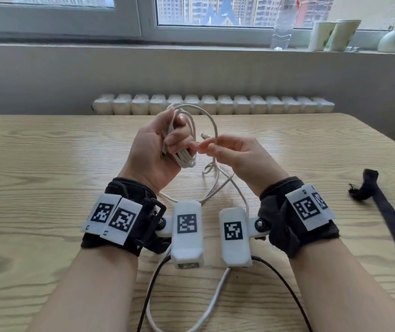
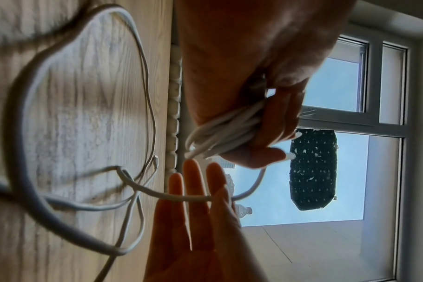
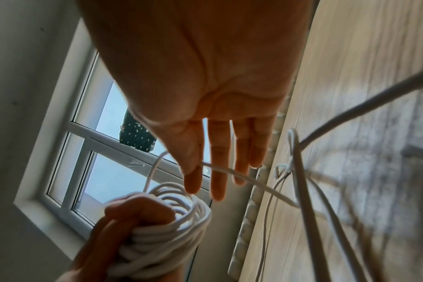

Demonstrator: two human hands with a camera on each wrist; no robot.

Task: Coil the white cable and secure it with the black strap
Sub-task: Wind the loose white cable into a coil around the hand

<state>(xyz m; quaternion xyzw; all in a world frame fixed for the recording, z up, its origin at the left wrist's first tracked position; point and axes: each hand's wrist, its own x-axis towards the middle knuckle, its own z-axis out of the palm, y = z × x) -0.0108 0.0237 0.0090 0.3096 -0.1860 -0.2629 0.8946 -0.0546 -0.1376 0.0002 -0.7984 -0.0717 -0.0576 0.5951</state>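
Note:
My left hand (image 1: 179, 140) is raised over the table with its fingers curled round a coil of the white cable (image 1: 187, 159). The wrist views show the coil (image 2: 220, 137) (image 3: 172, 225) as several turns in that fist. My right hand (image 1: 215, 149) is just right of it, fingertips almost touching the left ones. A strand leaving the coil is pinched between its nearly straight fingers (image 3: 217, 171). The rest of the cable (image 1: 218, 185) lies in loose loops on the table under both hands. The black strap (image 1: 388, 212) lies flat at the right, untouched.
The wooden table (image 1: 48, 152) ends at a radiator (image 1: 215, 106) under the window sill. A clear bottle (image 1: 282, 25), two cups (image 1: 335, 34) and a small vase (image 1: 393, 39) stand on the sill. Wrist-camera leads (image 1: 158, 283) trail over the near edge.

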